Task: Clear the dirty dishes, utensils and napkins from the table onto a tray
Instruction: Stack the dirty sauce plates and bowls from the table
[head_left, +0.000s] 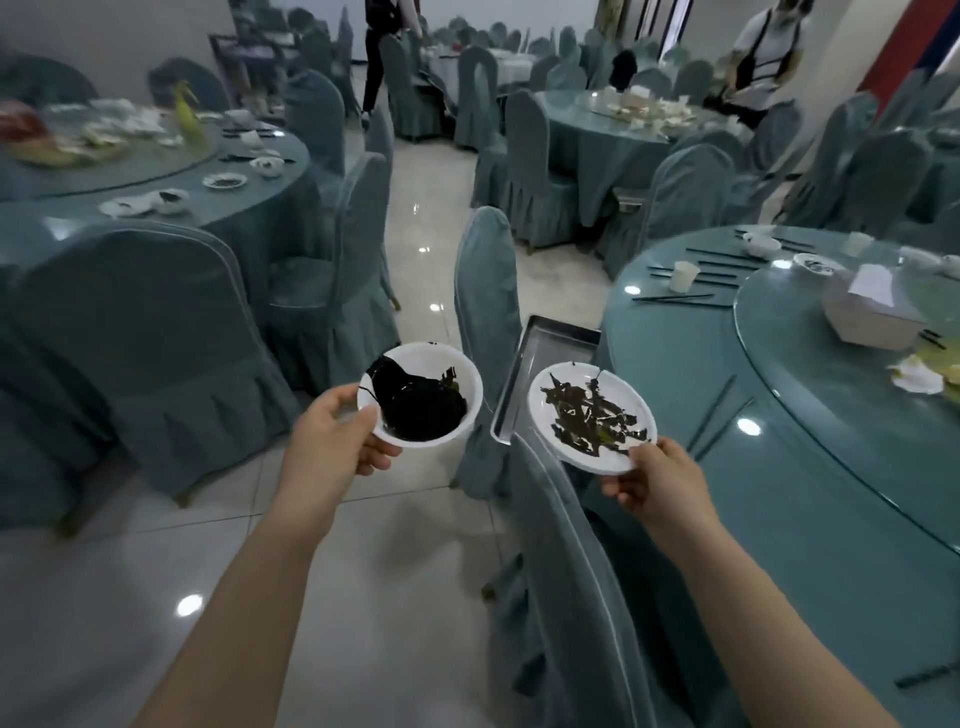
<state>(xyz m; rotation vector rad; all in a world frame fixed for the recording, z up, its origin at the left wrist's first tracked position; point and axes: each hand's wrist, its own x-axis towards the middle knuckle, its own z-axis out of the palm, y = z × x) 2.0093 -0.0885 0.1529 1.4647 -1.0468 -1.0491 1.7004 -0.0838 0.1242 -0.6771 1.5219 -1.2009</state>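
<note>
My left hand (332, 441) grips the near rim of a white bowl (467, 379) holding dark leftovers, out over the floor. A white plate (545, 415) smeared with dark scraps is pinched at its near edge by my right hand (660, 483). Between and just beyond the two dishes lies a metal tray (550, 343), set on a chair seat at the edge of the round table (675, 374). On that table lie black chopsticks (675, 299), a paper cup (683, 275), small dirty dishes (818, 264) and a crumpled napkin (917, 375).
Covered chairs (483, 291) flank the tray; another chair back (566, 561) stands under my right arm. A glass turntable (789, 332) carries a white box (867, 317). Other set tables stand left and behind. Two people stand at the back. Tiled floor lies open below my left arm.
</note>
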